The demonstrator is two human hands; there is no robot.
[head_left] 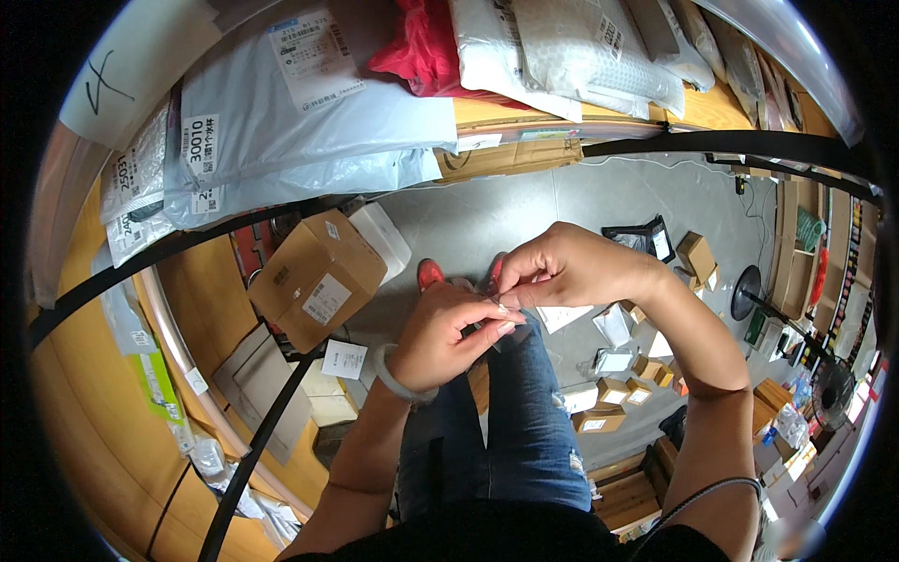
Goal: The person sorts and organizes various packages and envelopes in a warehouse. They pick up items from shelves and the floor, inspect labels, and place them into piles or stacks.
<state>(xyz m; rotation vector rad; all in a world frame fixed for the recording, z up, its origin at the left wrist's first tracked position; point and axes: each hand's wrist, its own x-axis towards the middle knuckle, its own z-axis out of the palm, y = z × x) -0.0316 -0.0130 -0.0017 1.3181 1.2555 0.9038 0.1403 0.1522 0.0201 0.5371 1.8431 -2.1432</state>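
My left hand (pixel 440 332) and my right hand (pixel 571 267) meet in the middle, above my jeans (pixel 524 421) and red shoes (pixel 430 273). Both hands have thumb and fingers closed at a small, thin, pale thing between their fingertips, too small to make out. A grey band (pixel 391 379) circles my left wrist. Left of my left hand is a brown cardboard box (pixel 304 267) with a white label, beside a white container (pixel 382 239).
Shelves hold blue-grey mailer bags (pixel 262 140), a red bag (pixel 412 51) and white padded parcels (pixel 599 66). Black rails (pixel 721 142) cross the view. Several small boxes (pixel 613 391) and packets lie on the grey floor (pixel 506 201) at right, near a standing fan (pixel 829 393).
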